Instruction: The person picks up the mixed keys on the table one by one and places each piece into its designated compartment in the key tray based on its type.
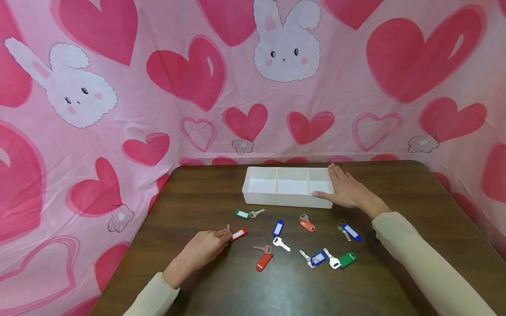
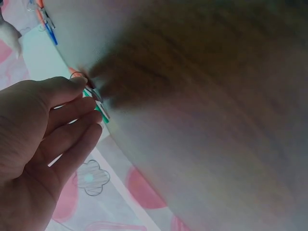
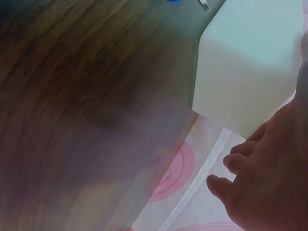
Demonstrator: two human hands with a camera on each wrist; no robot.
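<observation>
My left hand [image 1: 207,248] reaches low over the table at the left, its thumb and fingertips pinching at a red key tag [image 1: 239,234] with a key. In the left wrist view the thumb meets the forefinger beside the key ring [image 2: 77,75]; the other fingers extend loosely. At the back, my right hand [image 1: 348,188] rests against the right end of a white three-compartment box [image 1: 288,200]. Its fingers lie extended along that end, while the thumb reaches over the front rim. From the right wrist view, the fingers [image 3: 234,163] show past the box's end wall [image 3: 240,82].
Several tagged keys lie scattered before the box: a green tag [image 1: 242,214], blue tags [image 1: 278,228] [image 1: 351,232] [image 1: 318,258], an orange-red tag [image 1: 307,225], a red tag [image 1: 263,262] and another green tag [image 1: 348,260]. A pink heart-patterned cloth [image 1: 237,87] hangs behind the wooden table [image 1: 221,289].
</observation>
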